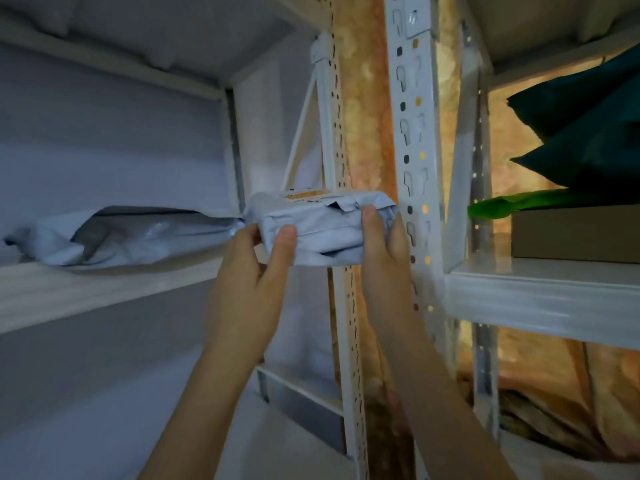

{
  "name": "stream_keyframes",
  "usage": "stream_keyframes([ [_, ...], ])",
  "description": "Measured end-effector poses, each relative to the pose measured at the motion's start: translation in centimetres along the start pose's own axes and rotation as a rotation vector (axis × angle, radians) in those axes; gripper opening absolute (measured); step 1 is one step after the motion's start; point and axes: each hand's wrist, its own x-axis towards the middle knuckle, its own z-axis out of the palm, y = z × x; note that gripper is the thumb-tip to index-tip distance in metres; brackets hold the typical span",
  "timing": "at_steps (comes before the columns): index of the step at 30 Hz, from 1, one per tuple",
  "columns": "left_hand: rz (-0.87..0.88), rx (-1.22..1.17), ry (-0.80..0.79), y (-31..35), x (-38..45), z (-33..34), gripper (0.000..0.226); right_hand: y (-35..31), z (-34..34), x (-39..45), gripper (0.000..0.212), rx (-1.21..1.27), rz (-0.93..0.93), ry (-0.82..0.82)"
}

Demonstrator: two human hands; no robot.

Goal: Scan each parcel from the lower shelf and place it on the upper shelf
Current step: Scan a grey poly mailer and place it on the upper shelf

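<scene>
Both hands clasping grey parcel by its ends: left hand, right hand. Long axis level, along upper shelf edge, right end overhanging; flat mailer leftward.

Both bare forearms rise from about 6 o'clock and reach up and forward, side by side. The left hand sits at 9 o'clock of the grey parcel, thumb pressed on its near face, fingers curled behind and hidden. The right hand clasps the parcel's 3 o'clock end, thumb upright on the near face, fingers wrapped round the edge
</scene>
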Motion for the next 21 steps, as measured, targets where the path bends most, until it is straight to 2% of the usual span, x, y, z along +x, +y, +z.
stream_keyframes([
  [1,-0.002,0.045,0.023,-0.3,0.5,0.6,0.037,0.7,0.4,0.9,0.010,-0.038,-0.001,0.003],
  [3,-0.010,0.150,0.068,-1.2,1.4,1.5,0.039,2.2,1.2,2.5,0.044,-0.096,-0.027,0.044],
  [4,-0.019,0.213,0.087,-1.5,1.8,1.9,0.048,2.9,1.6,3.3,0.062,-0.080,-0.055,0.072],
  [5,-0.029,0.277,0.099,-1.8,2.4,2.3,0.056,3.5,1.9,4.0,0.069,-0.039,-0.054,0.091],
  [7,-0.033,0.393,0.116,-2.3,3.7,3.0,0.068,3.8,2.3,5.1,0.057,0.063,-0.028,0.092],
  [9,-0.026,0.481,0.113,-2.5,5.0,3.9,0.070,4.6,2.4,6.4,0.043,0.131,0.022,0.090],
  [10,-0.028,0.524,0.106,-2.6,5.4,4.4,0.067,5.2,2.6,7.0,0.043,0.133,0.037,0.097],
  [14,-0.024,0.678,0.101,-3.2,6.6,5.9,0.063,8.2,4.1,9.5,0.066,-0.016,0.014,0.148],
  [17,0.019,0.805,0.141,-3.8,7.3,6.4,0.069,8.5,4.6,9.9,0.047,-0.074,-0.016,0.164],
  [19,0.123,0.914,0.228,-3.9,6.3,6.5,0.072,9.0,4.2,9.2,0.040,-0.110,-0.169,0.262],
  [21,0.347,0.981,0.325,-3.6,4.4,6.5,0.060,9.5,3.6,8.0,0.041,-0.132,-0.435,0.318],
])
